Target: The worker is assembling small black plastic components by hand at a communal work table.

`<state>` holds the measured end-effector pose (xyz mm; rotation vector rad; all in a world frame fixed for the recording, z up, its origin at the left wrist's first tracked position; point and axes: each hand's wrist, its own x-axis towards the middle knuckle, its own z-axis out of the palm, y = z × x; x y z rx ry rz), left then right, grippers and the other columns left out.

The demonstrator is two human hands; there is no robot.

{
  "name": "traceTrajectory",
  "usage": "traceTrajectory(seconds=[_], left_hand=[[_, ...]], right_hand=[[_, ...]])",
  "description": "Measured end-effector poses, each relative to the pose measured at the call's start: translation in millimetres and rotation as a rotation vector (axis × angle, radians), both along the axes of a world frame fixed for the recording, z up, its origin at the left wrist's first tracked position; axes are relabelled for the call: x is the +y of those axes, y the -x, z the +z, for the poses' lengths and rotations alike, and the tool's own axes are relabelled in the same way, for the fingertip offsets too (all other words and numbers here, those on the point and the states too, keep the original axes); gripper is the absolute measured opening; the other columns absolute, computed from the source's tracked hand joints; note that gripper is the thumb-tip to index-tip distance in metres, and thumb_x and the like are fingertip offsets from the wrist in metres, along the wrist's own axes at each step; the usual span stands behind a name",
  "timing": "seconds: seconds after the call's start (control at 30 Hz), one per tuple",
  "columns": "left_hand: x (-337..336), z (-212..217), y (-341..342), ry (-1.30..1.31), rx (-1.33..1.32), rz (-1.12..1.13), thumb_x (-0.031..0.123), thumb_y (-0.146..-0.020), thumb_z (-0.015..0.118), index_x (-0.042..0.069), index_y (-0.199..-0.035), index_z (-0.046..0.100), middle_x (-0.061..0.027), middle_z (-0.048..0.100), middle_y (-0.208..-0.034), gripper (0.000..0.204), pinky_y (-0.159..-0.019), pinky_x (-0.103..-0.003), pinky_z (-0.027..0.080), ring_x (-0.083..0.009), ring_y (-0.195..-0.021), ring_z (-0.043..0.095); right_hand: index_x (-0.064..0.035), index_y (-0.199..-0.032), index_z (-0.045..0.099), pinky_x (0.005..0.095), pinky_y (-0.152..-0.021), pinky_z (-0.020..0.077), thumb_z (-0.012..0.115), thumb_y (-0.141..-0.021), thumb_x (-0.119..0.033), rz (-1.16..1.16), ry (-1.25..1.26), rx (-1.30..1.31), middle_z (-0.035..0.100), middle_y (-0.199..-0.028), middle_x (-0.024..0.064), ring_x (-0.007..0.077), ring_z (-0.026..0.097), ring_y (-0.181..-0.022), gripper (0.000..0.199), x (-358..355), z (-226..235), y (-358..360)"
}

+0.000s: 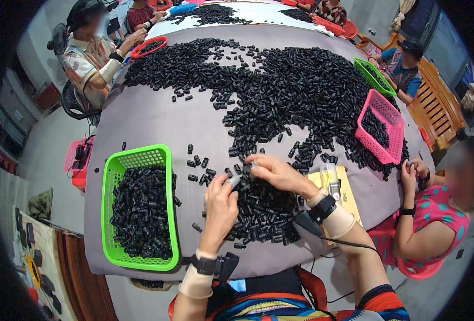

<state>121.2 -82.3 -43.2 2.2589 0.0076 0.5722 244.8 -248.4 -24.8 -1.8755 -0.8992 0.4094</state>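
Observation:
Both my hands are over a heap of small black cylindrical plastic pieces [264, 211] close to me on the grey-covered table. My left hand [221, 206] is closed in a pinch, with a grey covering at its fingertips; whatever it may hold is hidden. Just to its right, my right hand [280, 174] reaches in with thumb and fingers drawn together, a grey cover showing there too. Dark pieces lie right behind those fingertips, so I cannot make out what is gripped. Left of my hands stands a green basket [175, 230] holding many such pieces.
A large pile of black pieces [306, 91] spreads over the table's far side. On the right are a pink basket [395, 120], a green basket [376, 77] and a yellow board [349, 192] bearing a clear container [330, 179]. Other people sit around the table.

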Motion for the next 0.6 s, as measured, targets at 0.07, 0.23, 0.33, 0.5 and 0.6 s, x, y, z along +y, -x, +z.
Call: traceTrajectory(seconds=[0.07,0.23,0.33,0.5,0.6], left_hand=[[7,-5,9,0.043,-0.028,0.139,0.003,-0.08,0.055,-0.004,-0.1,0.058,-0.0177,0.052,-0.115,0.022,-0.096,-0.038,0.036,-0.034,-0.109,0.048],[25,-28,22,0.032,0.089,0.27,0.008,-0.084,0.055,-0.004,-0.106,0.056,-0.0168,0.049,-0.12,0.025,-0.099,-0.04,0.033,-0.0351,-0.117,0.042],[24,-31,22,-0.023,0.104,0.211,0.011,-0.084,0.055,-0.004,-0.106,0.054,-0.0155,0.049,-0.122,0.026,-0.102,-0.042,0.028,-0.0348,-0.122,0.039],[27,-31,14,-0.041,0.15,0.174,0.014,-0.085,0.054,-0.004,-0.1,0.054,-0.0155,0.046,-0.126,0.023,-0.103,-0.046,0.023,-0.0362,-0.125,0.035],[25,-30,9,-0.058,0.147,0.17,0.014,-0.086,0.054,-0.004,-0.099,0.053,-0.0161,0.046,-0.127,0.023,-0.103,-0.046,0.022,-0.0363,-0.125,0.034]], right_hand=[[0.0,-0.111,0.057,0.0258,-0.079,0.0431,0.051,-0.09,-0.023,-0.11,0.057,-0.182,0.062,-0.09,0.0035,0.0104,0.054,-0.085,0.033,1,16,-28],[0.0019,-0.107,0.061,0.027,-0.078,0.0463,0.052,-0.091,-0.029,-0.378,-0.237,-0.024,0.066,-0.089,0.0044,0.0118,0.058,-0.083,0.036,-10,6,-116],[0.0,-0.093,0.064,0.0286,-0.072,0.0459,0.053,-0.09,-0.032,-0.451,-0.182,-0.203,0.065,-0.078,0.0057,0.0125,0.058,-0.074,0.034,-4,-11,-161],[-0.0079,-0.092,0.066,0.0293,-0.085,0.038,0.05,-0.092,-0.04,-0.497,0.191,-0.088,0.061,-0.08,-0.0038,0.0067,0.052,-0.081,0.036,11,-10,-187],[-0.0124,-0.102,0.066,0.0439,-0.103,0.0197,0.047,-0.09,-0.047,-0.473,0.33,-0.108,0.066,-0.093,-0.002,0.0126,0.055,-0.097,0.041,22,-11,-191]])
